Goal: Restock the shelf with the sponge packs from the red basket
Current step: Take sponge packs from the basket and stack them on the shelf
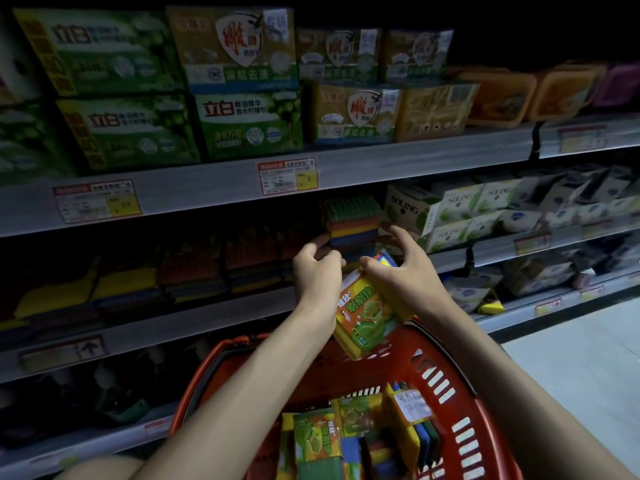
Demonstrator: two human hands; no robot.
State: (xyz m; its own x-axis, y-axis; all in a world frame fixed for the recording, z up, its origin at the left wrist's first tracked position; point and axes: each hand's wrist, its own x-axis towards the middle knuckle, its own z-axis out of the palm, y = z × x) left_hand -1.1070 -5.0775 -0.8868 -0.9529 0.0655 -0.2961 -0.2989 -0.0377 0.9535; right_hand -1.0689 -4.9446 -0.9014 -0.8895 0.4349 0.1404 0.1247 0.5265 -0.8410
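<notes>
A yellow and green sponge pack (pixel 367 313) hangs tilted just above the red basket (pixel 464 427), gripped at its top by my right hand (pixel 398 268). My left hand (pixel 317 268) is curled beside it, its fingers on a stack of coloured sponges (pixel 351 223) standing on the middle shelf (pixel 207 320). Several more sponge packs (pixel 346 434) lie in the basket at the bottom of the view. Whether the left hand grips the stack or only touches it is hard to see.
Dark rows of sponges (pixel 194 268) fill the middle shelf to the left. White and green boxes (pixel 460 209) stand to the right of the stack. Soap cartons (pixel 242 126) crowd the upper shelf. Pale floor (pixel 588 362) shows at the right.
</notes>
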